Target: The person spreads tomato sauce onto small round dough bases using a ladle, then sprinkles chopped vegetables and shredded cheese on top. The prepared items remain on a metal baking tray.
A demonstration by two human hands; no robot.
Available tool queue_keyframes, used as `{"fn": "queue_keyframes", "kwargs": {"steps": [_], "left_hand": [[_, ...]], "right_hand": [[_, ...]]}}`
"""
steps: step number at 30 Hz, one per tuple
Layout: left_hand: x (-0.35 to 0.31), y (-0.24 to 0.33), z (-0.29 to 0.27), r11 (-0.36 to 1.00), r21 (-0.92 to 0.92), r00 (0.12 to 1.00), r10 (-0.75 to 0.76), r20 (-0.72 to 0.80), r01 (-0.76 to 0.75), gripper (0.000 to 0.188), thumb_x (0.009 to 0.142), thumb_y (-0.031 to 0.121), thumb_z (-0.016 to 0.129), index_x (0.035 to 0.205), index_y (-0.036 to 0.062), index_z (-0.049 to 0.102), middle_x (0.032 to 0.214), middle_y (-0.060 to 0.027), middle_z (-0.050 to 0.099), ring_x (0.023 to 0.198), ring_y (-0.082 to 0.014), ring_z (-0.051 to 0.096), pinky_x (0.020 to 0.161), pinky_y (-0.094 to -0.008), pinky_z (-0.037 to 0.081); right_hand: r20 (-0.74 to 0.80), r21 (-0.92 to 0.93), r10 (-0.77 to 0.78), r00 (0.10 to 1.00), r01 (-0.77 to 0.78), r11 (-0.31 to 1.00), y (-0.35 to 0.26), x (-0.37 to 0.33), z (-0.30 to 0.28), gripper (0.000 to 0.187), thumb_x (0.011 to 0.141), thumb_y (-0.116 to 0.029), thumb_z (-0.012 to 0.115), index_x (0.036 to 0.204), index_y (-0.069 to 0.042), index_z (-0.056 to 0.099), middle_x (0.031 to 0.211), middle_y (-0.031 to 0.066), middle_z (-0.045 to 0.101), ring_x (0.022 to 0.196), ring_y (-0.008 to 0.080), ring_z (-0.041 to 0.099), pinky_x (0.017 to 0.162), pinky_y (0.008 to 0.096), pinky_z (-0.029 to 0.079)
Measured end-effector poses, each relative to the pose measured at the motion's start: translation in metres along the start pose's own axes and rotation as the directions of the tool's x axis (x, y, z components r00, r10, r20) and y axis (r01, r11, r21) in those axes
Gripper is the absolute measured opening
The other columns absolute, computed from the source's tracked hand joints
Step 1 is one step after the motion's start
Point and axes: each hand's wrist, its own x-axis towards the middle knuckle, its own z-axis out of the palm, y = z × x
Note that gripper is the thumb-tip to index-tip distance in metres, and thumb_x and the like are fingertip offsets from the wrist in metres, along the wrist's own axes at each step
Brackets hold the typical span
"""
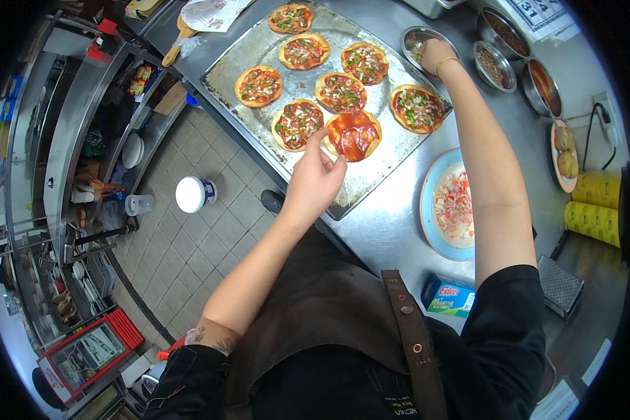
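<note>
Several small round pizzas lie on a worn metal baking tray point(392, 164), most topped with red sauce and chopped green and pale bits. The nearest pizza base point(355, 136) carries only red sauce. At its left edge is my left hand point(316, 175), thumb and index finger apart, seemingly touching the rim. My right hand point(437, 57) reaches into a steel bowl point(414, 36) beyond the tray's right corner. Its fingers are curled together down in the bowl; whatever they hold is hidden.
Right of the tray stands a blue-rimmed plate point(428, 217) of chopped red and white pieces, partly under my right arm. More steel bowls point(495, 65) line the back right. A blue box point(446, 297) sits near me. On the floor, left, is a white bucket point(191, 194).
</note>
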Motion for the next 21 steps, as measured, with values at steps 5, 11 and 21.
{"fn": "queue_keyframes", "kwargs": {"steps": [5, 11, 21], "left_hand": [[0.001, 0.011, -0.003, 0.897, 0.442, 0.999, -0.034, 0.032, 0.017, 0.052, 0.081, 0.027, 0.052, 0.125, 0.0006, 0.043, 0.071, -0.0197, 0.061, 0.074, -0.0322, 0.063, 0.069, -0.0409, 0.048], [-0.014, 0.009, 0.004, 0.869, 0.493, 0.998, 0.000, 0.062, -0.031, 0.051, 0.081, 0.024, 0.049, 0.126, 0.0011, 0.042, 0.079, -0.0225, 0.063, 0.078, -0.0365, 0.062, 0.073, -0.0456, 0.048], [-0.043, 0.006, 0.006, 0.818, 0.545, 0.980, 0.110, 0.168, -0.185, 0.042, 0.081, 0.016, 0.050, 0.121, 0.0039, 0.045, 0.077, -0.0207, 0.063, 0.066, -0.0354, 0.062, 0.061, -0.0446, 0.050]], "right_hand": [[-0.032, 0.012, 0.034, 0.999, -0.034, 0.999, 0.009, 0.008, 0.011, 0.027, 0.074, -0.008, 0.055, 0.097, 0.002, 0.065, 0.105, 0.0231, 0.060, 0.101, 0.0318, 0.058, 0.089, 0.0374, 0.047], [0.009, 0.045, 0.010, 1.000, -0.010, 0.999, -0.002, -0.002, -0.002, 0.028, 0.073, -0.008, 0.055, 0.097, 0.002, 0.065, 0.105, 0.0233, 0.060, 0.101, 0.0322, 0.059, 0.088, 0.0376, 0.047], [-0.078, 0.011, -0.005, 0.997, 0.005, 1.000, 0.010, 0.010, 0.016, 0.019, 0.072, -0.010, 0.057, 0.088, -0.006, 0.068, 0.094, 0.0200, 0.064, 0.091, 0.0324, 0.061, 0.085, 0.0374, 0.047]]}}
